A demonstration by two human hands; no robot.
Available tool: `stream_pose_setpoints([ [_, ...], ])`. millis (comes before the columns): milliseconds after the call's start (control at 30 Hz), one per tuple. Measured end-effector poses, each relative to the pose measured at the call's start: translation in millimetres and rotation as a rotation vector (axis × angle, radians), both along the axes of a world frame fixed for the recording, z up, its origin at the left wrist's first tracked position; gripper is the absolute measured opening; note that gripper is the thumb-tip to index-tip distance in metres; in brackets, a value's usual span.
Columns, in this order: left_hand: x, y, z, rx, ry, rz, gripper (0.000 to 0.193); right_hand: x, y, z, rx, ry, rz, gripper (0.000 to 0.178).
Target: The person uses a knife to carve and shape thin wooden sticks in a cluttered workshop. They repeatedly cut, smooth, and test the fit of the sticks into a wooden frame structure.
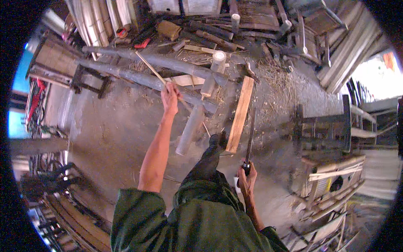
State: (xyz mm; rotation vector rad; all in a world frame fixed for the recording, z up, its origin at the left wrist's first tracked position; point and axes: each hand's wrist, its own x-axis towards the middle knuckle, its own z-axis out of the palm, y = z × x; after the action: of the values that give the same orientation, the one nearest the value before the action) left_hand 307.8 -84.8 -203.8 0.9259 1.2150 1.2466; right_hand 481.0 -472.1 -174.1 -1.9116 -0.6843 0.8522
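Note:
My left hand (169,98) is closed round a thin pale bamboo stick (150,66), ahead of me and left of the middle. The stick slants from upper left to lower right over the poles. Low on the right, my right hand (247,178) grips the dark handle of a long narrow blade (251,138) that points away from me. Whether it is a saw or a knife cannot be made out. Between the hands lies a flat wooden plank (240,115), close to the blade. A short thick bamboo length (189,130) rests beside my left forearm.
Long grey bamboo poles (138,75) lie across the floor ahead, with an upright cut piece (218,61) at their right end. Shavings (279,84) litter the ground. A low wooden stool (90,80) stands left; wooden frames (331,180) and a chair (346,122) stand right.

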Motion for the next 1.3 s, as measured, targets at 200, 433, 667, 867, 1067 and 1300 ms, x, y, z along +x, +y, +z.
stream_pose_setpoints([
  [200, -83.3, -63.3, -100.3, 0.088, 0.805, -0.014, 0.045, -40.9, 30.1, -34.7, 0.188, 0.314, -0.265, 0.034],
  [433, -154.4, -165.9, -199.2, -0.494, 0.546, -0.292, 0.048, -77.6, 123.4, -119.4, 0.112, 0.512, -0.319, 0.022],
  [667, -144.0, -184.2, -213.3, -0.709, 0.489, -0.548, 0.065, -93.1, 199.6, -205.1, 0.169, 0.460, -0.275, 0.031],
  [867, -148.5, -183.6, -224.6, -0.548, 0.635, -0.696, 0.062, -97.3, 210.8, -209.1, 0.144, 0.121, -0.122, 0.020],
  [1067, -151.4, -181.5, -223.7, -0.777, 0.347, -0.489, 0.063, -85.8, 227.1, -150.6, 0.132, 0.012, -0.260, 0.018],
  [1300, -142.9, -179.8, -206.2, -0.677, 0.260, -0.574, 0.064, -84.9, 228.3, -154.3, 0.117, -0.099, -0.182, 0.018],
])
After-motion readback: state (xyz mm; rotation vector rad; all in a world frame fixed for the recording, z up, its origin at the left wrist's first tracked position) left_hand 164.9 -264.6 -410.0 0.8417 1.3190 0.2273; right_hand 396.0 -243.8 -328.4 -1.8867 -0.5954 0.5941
